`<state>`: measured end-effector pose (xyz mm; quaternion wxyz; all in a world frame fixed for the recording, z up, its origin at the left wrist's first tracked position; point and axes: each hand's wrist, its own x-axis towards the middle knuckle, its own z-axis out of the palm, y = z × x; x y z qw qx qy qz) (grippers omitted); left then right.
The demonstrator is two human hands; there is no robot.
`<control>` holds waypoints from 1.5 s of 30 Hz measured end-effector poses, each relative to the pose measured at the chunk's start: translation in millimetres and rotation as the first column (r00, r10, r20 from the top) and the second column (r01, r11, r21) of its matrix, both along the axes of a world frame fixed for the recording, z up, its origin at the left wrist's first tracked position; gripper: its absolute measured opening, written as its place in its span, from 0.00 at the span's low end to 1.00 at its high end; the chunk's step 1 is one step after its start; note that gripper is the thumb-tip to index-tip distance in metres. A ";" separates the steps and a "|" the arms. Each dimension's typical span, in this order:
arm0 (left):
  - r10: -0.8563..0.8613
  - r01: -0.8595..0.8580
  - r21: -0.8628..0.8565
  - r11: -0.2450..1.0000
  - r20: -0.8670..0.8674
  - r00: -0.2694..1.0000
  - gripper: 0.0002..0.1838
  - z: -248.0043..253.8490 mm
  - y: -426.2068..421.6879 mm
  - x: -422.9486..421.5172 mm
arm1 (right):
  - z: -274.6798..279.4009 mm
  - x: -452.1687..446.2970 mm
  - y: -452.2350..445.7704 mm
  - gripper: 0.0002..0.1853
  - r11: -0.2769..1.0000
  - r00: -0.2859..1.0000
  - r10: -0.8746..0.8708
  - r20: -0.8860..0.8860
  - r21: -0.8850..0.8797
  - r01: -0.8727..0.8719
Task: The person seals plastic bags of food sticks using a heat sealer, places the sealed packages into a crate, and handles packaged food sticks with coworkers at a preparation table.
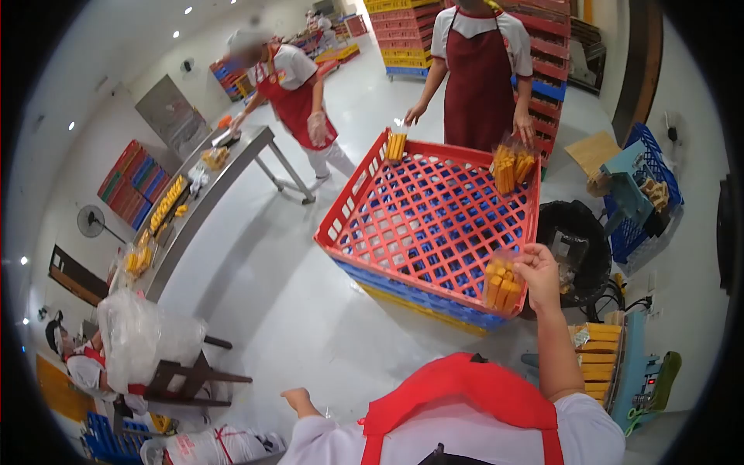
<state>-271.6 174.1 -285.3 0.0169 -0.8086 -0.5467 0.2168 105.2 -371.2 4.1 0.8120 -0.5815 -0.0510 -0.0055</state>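
Note:
My right hand (537, 273) pinches the top of a clear bag of yellow-orange sticks (502, 285) at the near right corner of a red lattice crate (418, 273). The crate tops a stack with blue and yellow crates under it. More bagged sticks (505, 172) stand in its far right corner, and one bag (396, 147) is in the far left corner. My left hand (296, 399) hangs low at the left, away from the crate; its fingers are too small and partly hidden to read.
A person in a dark red apron (478, 77) stands behind the crate, hands near the bags. Another person (294, 93) is by a steel table (203, 194). Right of the crate are a black bin (593, 240) and a blue machine (629, 186). A chair (182, 380) stands lower left.

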 end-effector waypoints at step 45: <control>0.181 0.921 0.010 -0.390 0.981 0.066 0.18 303.8 -474.7 366.5 | 44.6 -105.8 -70.5 0.15 0.814 0.831 -0.552 0.068 -0.169 0.555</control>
